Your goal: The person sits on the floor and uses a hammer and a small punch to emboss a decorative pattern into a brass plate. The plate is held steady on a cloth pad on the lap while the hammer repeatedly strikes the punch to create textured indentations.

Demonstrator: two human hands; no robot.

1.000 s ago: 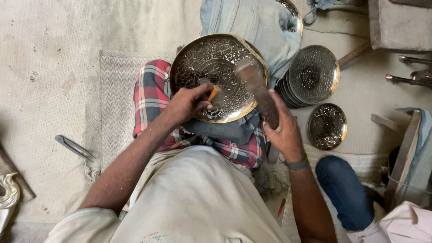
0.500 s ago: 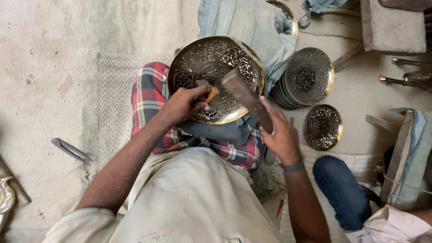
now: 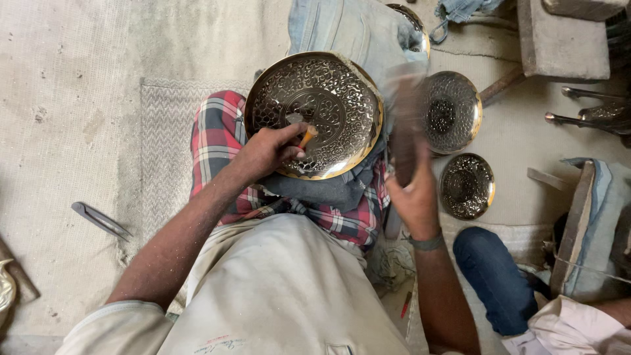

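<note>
A large round brass plate [image 3: 314,113], its face covered with fine engraved patterning, is propped on the lap against a plaid cloth [image 3: 217,141] and a folded dark cloth [image 3: 328,190], tilted up toward the head camera; so bedded, the plate appears to be cushioned and kept from sliding while its face is presented to the tool. Off to the right, a stack of similar patterned plates [image 3: 452,112] is set on the floor, with a smaller engraved bowl [image 3: 467,185] just beside it, both within reach of the right arm. A folded piece of denim [image 3: 355,29] is lying beyond the plate's far rim. The right hand [image 3: 414,197] is closed around the handle of a hammer [image 3: 402,125], which is blurred with motion and is held raised beside the plate's right edge, apart from the chisel's head. The left hand [image 3: 266,152] is curled shut on a small chisel [image 3: 303,135], its tip set on the plate's face near the centre and its orange-tinted end left standing clear of the fingers, seemingly so that it can be struck. A slim metal tool [image 3: 102,221] is lying well apart on the mat at the left, untouched. Another person's leg in blue trousers [image 3: 499,276] is seen at the lower right.
</note>
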